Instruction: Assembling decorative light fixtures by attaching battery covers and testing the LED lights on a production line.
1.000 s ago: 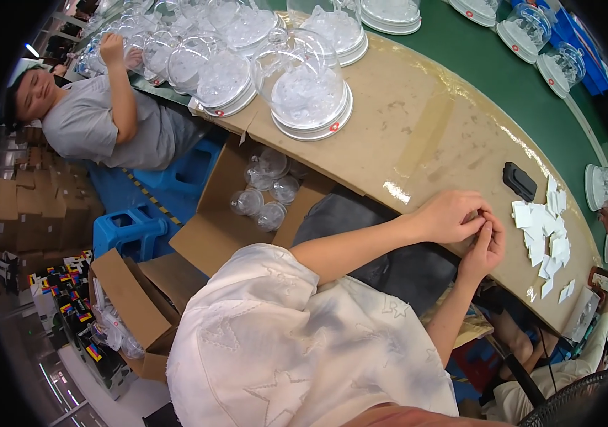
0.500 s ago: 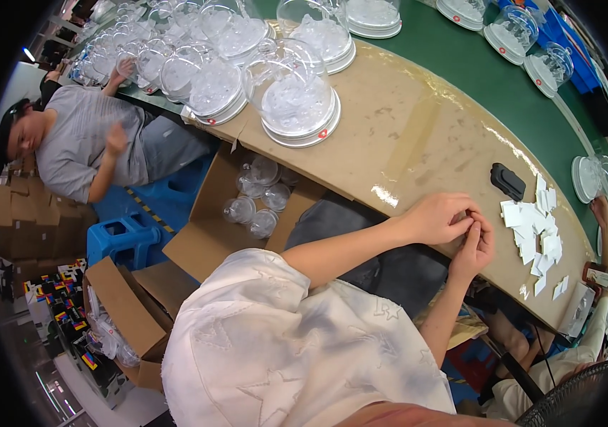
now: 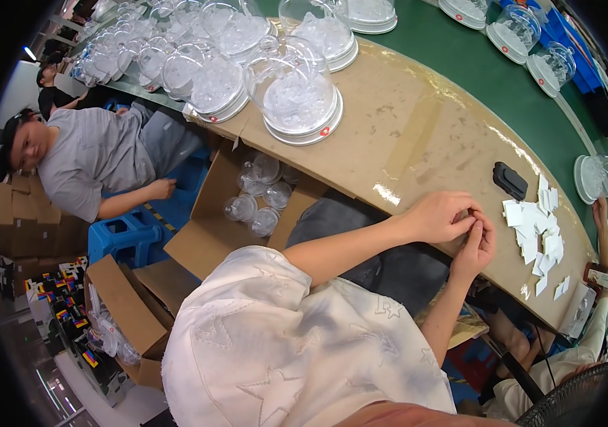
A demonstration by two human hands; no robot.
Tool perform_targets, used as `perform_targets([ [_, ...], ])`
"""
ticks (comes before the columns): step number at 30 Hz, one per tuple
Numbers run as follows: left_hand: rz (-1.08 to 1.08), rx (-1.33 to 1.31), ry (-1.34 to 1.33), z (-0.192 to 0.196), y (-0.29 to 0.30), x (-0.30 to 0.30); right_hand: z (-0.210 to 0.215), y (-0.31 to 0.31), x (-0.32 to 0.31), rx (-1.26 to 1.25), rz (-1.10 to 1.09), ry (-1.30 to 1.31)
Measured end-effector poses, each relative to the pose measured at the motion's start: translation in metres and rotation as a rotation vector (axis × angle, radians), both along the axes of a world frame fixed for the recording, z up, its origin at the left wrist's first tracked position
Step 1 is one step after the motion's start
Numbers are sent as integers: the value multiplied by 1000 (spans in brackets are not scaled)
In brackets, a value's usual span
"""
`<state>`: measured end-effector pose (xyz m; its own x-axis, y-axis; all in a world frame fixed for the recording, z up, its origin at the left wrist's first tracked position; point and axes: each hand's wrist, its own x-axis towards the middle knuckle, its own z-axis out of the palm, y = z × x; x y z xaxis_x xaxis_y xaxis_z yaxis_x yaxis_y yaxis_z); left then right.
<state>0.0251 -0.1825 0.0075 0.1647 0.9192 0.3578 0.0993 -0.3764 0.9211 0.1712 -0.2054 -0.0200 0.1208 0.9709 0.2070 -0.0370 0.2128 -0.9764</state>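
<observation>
White cards (image 3: 527, 219) askew in far-to-near spread

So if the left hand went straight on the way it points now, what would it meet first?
The right hand: the left hand's curled fingers point at its raised fingertips. The two overlap here, so I can't tell whether they already touch.
</observation>
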Motion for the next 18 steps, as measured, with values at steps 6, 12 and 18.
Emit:
perform_targets([
  [6, -8, -11, -1, -3, 2, 0, -1, 1, 0, -4, -2, -12],
  [12, -16, -11, -3, -3, 1, 0, 2, -1, -2, 10, 3, -22],
  [18, -15, -10, -13, -2, 0, 1, 3, -1, -4, 17, -17, 24],
])
